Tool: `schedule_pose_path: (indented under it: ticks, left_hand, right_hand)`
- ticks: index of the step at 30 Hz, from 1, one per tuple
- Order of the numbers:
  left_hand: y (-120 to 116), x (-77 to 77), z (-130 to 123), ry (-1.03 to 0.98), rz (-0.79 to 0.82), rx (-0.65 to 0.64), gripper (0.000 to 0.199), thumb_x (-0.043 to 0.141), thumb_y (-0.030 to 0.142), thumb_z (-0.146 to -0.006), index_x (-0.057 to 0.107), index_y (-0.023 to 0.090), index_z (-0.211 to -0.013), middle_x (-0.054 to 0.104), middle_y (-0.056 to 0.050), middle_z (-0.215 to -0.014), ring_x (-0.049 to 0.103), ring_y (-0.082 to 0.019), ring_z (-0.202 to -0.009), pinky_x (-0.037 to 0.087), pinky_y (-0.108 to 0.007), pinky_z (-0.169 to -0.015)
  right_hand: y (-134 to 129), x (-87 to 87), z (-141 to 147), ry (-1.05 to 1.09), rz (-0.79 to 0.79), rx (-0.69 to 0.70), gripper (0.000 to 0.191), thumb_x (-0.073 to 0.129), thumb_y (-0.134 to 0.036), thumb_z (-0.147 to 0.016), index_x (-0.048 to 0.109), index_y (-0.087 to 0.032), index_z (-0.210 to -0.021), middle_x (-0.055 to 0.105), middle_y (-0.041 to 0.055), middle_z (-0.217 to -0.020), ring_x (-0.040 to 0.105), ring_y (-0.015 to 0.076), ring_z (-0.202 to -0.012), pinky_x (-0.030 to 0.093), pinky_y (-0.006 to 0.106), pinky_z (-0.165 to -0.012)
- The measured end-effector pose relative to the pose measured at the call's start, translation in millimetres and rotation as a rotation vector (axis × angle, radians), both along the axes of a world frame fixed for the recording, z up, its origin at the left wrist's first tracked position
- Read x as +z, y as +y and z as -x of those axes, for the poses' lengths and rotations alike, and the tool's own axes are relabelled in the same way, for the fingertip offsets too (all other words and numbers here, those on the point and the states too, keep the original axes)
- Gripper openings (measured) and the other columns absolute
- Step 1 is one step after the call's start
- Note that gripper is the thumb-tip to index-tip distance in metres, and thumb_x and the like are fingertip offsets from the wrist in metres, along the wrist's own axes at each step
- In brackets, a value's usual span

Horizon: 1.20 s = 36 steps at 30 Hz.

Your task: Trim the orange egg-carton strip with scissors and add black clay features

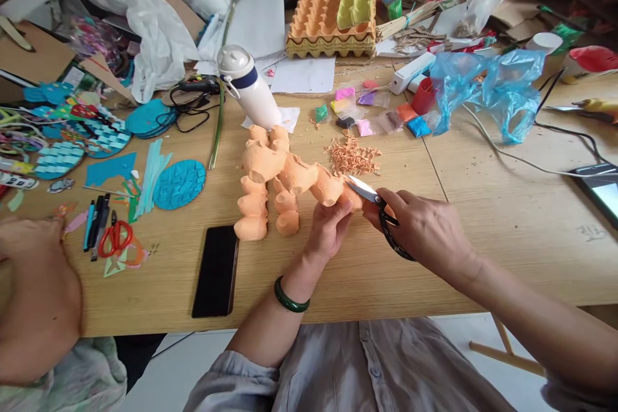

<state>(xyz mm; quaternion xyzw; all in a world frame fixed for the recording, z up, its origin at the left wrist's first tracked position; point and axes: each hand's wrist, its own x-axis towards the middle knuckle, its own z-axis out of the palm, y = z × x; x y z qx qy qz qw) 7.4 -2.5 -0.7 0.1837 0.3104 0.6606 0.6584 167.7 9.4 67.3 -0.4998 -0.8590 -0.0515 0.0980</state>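
Note:
An orange strip of egg-carton cups slants across the table in front of me, over other cut cup strips. My left hand is closed on the near end of the slanted strip, thumb on top. In my right hand are black-handled scissors, their pale blades lying against the upper edge of that strip. Whether the blades are parted is hard to make out. Just beyond them lies a heap of orange carton shavings.
Left of the strips lie a black phone, a blue woven disc and red-handled scissors. A white bottle and stacked egg trays stand behind. Small colored packets and a blue bag lie right. Another person's arm rests at left.

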Motion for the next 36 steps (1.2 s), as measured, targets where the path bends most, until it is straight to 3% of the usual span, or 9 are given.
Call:
schedule_pose_path:
  ticks: [7, 16, 21, 26, 36]
  left_hand:
    - [0, -1.7, 3, 0.029, -0.004, -0.012, 0.045, 0.095, 0.032, -0.066, 0.077, 0.023, -0.106, 0.077, -0.003, -0.108, 0.069, -0.026, -0.115, 0.052, -0.038, -0.105]
    - [2, -4.9, 5, 0.030, -0.035, -0.104, 0.048, 0.094, 0.036, -0.066, 0.077, 0.025, -0.109, 0.077, -0.005, -0.116, 0.065, -0.031, -0.125, 0.046, -0.047, -0.116]
    - [1, -4.3, 5, -0.014, 0.022, -0.135, 0.046, 0.096, 0.035, -0.064, 0.077, 0.023, -0.105, 0.077, -0.003, -0.109, 0.068, -0.028, -0.120, 0.048, -0.045, -0.113]
    - [1, -1.9, 4, -0.044, 0.053, -0.076, 0.039, 0.093, 0.038, -0.069, 0.079, 0.025, -0.103, 0.078, -0.001, -0.109, 0.070, -0.023, -0.111, 0.052, -0.036, -0.103]
    - [1, -4.0, 4, -0.006, 0.082, -0.088, 0.038, 0.092, 0.037, -0.069, 0.078, 0.022, -0.100, 0.078, -0.003, -0.108, 0.068, -0.025, -0.115, 0.051, -0.035, -0.100]
  right_hand:
    - [3, 1.4, 0, -0.025, 0.045, 0.025, 0.061, 0.029, -0.056, -0.107, 0.072, -0.016, -0.092, 0.067, 0.0073, -0.064, 0.047, 0.0132, -0.045, 0.011, 0.030, -0.051]
    - [4, -2.8, -11, -0.042, -0.016, 0.121, 0.066, 0.023, -0.055, -0.110, 0.068, -0.015, -0.082, 0.062, 0.0057, -0.056, 0.044, 0.0132, -0.041, 0.011, 0.028, -0.049]
    - [4, -5.4, -15, -0.056, 0.030, 0.110, 0.066, 0.024, -0.056, -0.109, 0.067, -0.015, -0.081, 0.061, 0.0050, -0.055, 0.042, 0.0129, -0.041, 0.012, 0.028, -0.048]
    - [5, -5.9, -16, -0.020, 0.083, 0.107, 0.065, 0.027, -0.059, -0.108, 0.070, -0.015, -0.089, 0.069, 0.0075, -0.066, 0.048, 0.0139, -0.046, 0.015, 0.028, -0.049]
    - [6, -6.5, -22, 0.057, 0.236, 0.083, 0.073, 0.021, -0.065, -0.105, 0.065, -0.017, -0.072, 0.056, 0.0054, -0.053, 0.041, 0.0127, -0.045, 0.017, 0.030, -0.051]
